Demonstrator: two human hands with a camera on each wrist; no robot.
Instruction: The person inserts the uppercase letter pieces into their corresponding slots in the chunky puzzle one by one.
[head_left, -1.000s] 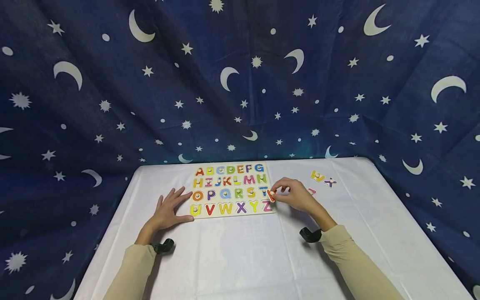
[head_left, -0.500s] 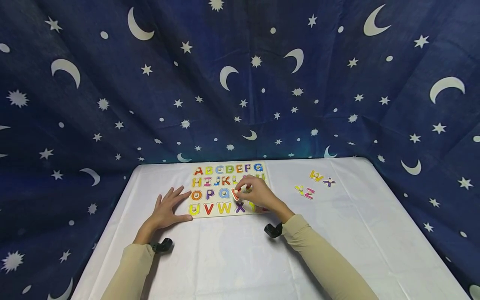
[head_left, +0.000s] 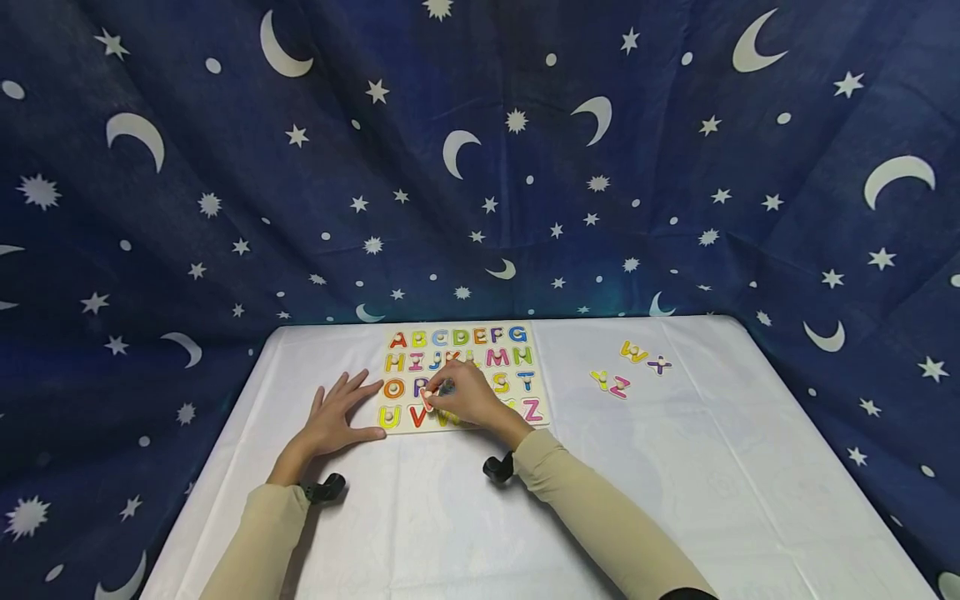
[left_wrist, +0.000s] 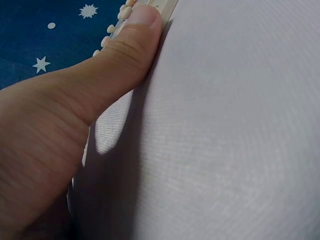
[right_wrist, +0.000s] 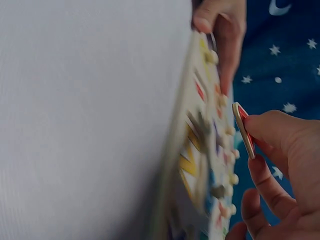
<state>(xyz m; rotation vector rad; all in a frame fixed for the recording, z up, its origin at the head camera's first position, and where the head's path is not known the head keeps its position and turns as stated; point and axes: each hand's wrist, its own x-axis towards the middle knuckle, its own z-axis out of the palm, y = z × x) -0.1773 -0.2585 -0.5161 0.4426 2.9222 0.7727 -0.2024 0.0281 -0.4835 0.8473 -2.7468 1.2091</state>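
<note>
The wooden alphabet puzzle board (head_left: 401, 429) lies on the white table, with many knobbed letters set in its upper rows. My right hand (head_left: 472, 396) pinches a red letter V puzzle piece (head_left: 427, 399) over the board's lower left part, above the red V spot (head_left: 417, 417). Seen from the right wrist, the red piece (right_wrist: 244, 131) is tilted and apart from the board, between thumb and fingers. My left hand (head_left: 333, 422) rests at the board's left side, fingers spread. Its thumb (left_wrist: 135, 42) touches the board's near corner in the left wrist view.
Loose letter pieces lie right of the board: a yellow W (head_left: 633, 352), a purple X (head_left: 660, 365), a yellow Y (head_left: 599, 380) and a pink Z (head_left: 619, 387). A dark blue curtain (head_left: 480, 167) with moons and stars hangs behind the table.
My right hand has carried the red V leftward from the board's right edge to its lower left. The loose Y and Z have come into full view. The left hand stays put.
</note>
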